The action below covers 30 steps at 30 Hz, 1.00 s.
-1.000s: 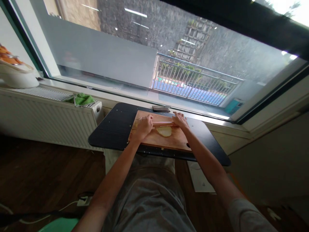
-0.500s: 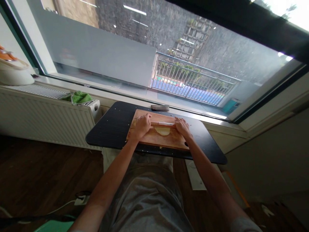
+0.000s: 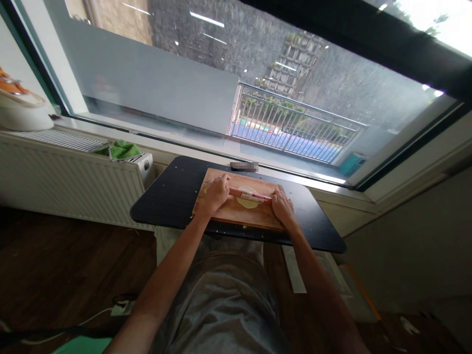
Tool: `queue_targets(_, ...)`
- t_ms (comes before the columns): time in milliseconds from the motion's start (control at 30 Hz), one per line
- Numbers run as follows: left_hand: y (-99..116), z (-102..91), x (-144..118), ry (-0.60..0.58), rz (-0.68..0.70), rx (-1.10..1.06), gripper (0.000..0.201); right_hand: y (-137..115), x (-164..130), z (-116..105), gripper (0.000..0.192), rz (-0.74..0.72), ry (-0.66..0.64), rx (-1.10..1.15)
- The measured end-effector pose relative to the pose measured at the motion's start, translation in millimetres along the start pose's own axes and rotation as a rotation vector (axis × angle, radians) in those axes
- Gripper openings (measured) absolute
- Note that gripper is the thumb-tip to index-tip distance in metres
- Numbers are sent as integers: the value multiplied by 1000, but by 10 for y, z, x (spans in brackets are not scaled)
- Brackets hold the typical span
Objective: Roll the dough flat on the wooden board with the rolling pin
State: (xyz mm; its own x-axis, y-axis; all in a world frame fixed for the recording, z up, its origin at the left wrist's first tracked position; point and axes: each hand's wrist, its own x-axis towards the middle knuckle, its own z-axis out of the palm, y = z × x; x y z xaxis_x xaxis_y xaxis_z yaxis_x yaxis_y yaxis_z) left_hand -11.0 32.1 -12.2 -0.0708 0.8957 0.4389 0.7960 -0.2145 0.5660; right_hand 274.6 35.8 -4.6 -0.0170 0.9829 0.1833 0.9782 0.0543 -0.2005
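A wooden rolling pin with a white and red label lies slanted across a flat, pale round of dough. The dough shows on both the far and near sides of the pin. Closed around the pin's left end is my left hand, over the left part of a wooden cutting board. My right hand is on the other end, its fingers bent over the pin near the board's right edge. Both hands hide the ends of the pin.
The board rests on a small black table scattered with crumbs. A dark, partly blurred object lies at its far edge, by the window. To the left stands a radiator with a green cloth on top.
The pin's right end has come nearer to me with my right hand, so the pin slants more. Its label has turned into view and dough now shows beyond it. My left hand has barely moved.
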Motion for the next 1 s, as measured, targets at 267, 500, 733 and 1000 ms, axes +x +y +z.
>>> queue_targets(267, 36, -22, -2, -9, 4, 44, 33, -12, -393, -4, 66, -116, 75, -154)
queue_targets(500, 32, -49, -1, -46, 14, 23, 34, -11, -63, -14, 65, -107, -11, -89)
queue_targets(733, 31, -32, -6, -29, -25, 6, 32, -55, 232, 22, 66, -97, -4, -75)
queue_targets(1000, 62, -71, -2, -36, -48, -12, 31, -62, 523, 59, 63, -135, -20, -143)
